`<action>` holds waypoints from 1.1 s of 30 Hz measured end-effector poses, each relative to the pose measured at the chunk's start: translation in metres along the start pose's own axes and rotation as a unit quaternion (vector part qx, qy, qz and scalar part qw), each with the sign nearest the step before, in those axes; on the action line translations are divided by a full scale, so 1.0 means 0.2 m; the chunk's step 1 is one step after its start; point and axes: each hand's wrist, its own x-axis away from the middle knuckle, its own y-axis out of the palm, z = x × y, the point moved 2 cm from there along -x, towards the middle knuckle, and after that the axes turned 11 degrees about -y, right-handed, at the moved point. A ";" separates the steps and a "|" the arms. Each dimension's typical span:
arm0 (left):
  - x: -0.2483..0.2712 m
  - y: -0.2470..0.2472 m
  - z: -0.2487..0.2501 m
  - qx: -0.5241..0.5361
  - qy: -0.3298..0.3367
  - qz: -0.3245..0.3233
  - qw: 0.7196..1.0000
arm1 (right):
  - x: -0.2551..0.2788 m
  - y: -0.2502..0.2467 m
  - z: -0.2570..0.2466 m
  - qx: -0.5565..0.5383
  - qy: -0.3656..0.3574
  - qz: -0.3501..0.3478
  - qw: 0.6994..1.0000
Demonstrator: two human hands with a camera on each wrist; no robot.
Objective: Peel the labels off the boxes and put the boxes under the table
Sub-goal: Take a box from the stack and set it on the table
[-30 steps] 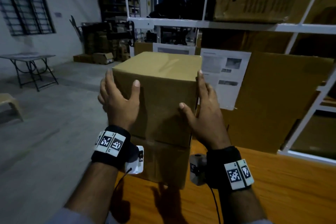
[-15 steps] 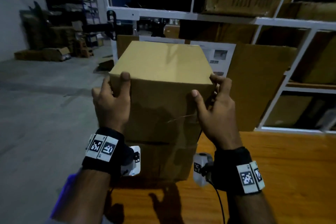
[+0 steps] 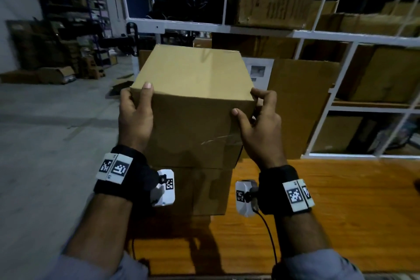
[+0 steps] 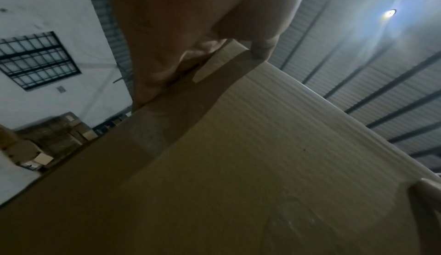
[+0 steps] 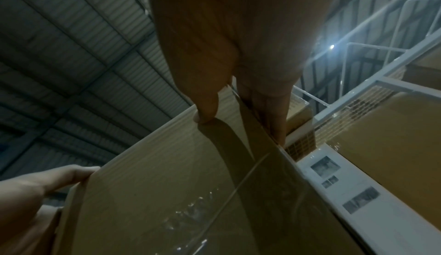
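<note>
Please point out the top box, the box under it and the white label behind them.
top box (image 3: pixel 193 75): head view, top face.
lower box (image 3: pixel 204 191): head view, front face.
white label (image 3: pixel 259 73): head view, printed sheet.

I stand in a dim warehouse with a grey concrete floor (image 3: pixel 45 143). To my left is a white wall (image 4: pixel 47 4) with a barred window (image 4: pixel 35 61). Dark shelves (image 3: pixel 75 18) and piled cartons (image 3: pixel 56 74) stand at the far end. A white metal rack (image 3: pixel 341 36) stands ahead. Overhead, a ribbed metal roof (image 5: pixel 71 42) carries one bright lamp (image 4: pixel 390 12).
</note>
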 end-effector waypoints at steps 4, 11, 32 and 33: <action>0.14 0.04 0.12 0.009 0.030 0.025 0.999 | 0.01 -0.12 -0.05 -0.032 0.002 0.011 0.999; 0.55 0.21 0.19 0.009 0.074 0.040 0.996 | 0.12 -0.52 -0.10 -0.046 -0.029 0.038 0.998; 1.30 1.05 -0.13 -0.008 -0.038 -0.084 0.996 | 0.57 -1.56 0.29 0.039 0.066 0.083 0.994; 1.29 1.09 -0.18 -0.010 -0.051 -0.095 0.994 | 0.58 -1.58 0.32 0.048 0.070 0.084 0.993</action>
